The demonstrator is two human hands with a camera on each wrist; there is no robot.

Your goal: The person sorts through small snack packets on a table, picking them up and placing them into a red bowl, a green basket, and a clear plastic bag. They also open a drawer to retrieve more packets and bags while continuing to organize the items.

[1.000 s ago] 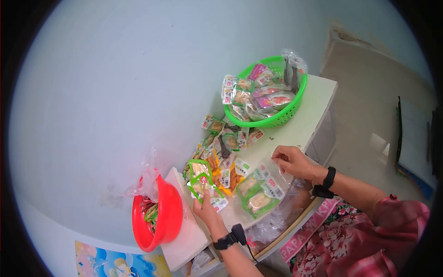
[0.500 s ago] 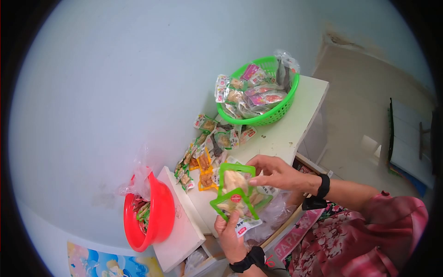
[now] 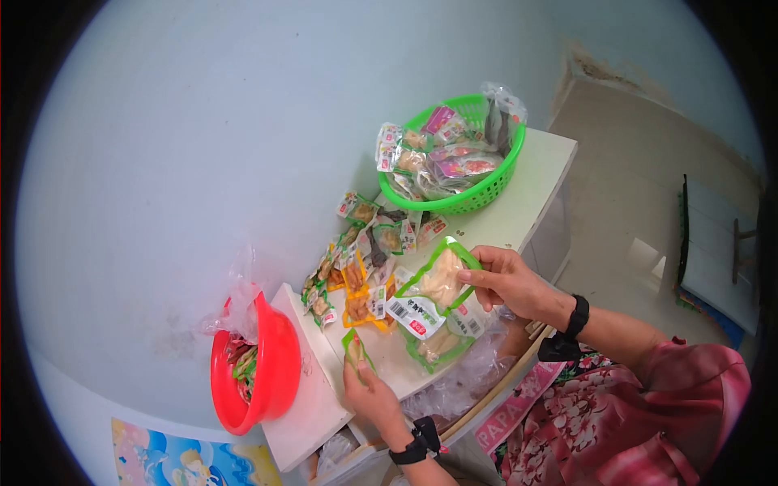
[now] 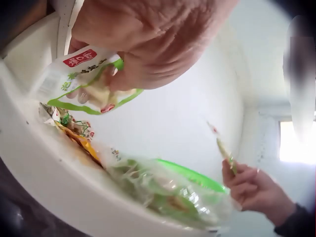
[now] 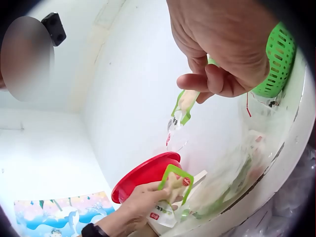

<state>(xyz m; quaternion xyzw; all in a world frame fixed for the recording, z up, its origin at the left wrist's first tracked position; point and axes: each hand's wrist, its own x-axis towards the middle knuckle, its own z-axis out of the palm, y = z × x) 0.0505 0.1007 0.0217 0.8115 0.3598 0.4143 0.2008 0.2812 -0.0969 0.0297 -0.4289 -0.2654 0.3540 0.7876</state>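
My left hand grips a green-edged food packet above the front left of the white table. The left wrist view shows this packet's white label and pale contents. My right hand pinches a second green-edged packet between thumb and fingers by its right edge, its white barcode end hanging down to the left. Below it, a clear bag holding similar green-edged packets lies at the table's front edge, partly covered by the held packet in the head view.
Loose snack packets, some orange-edged, are heaped along the wall. Behind them stands a green basket filled with packets. A red basin with wrapped items sits at the left. In front, an open drawer contains clear plastic bags.
Two packets held together in my left hand have been separated. My right hand came from the clear bag, met the left, and took one packet; my left hand moved back left with the other.
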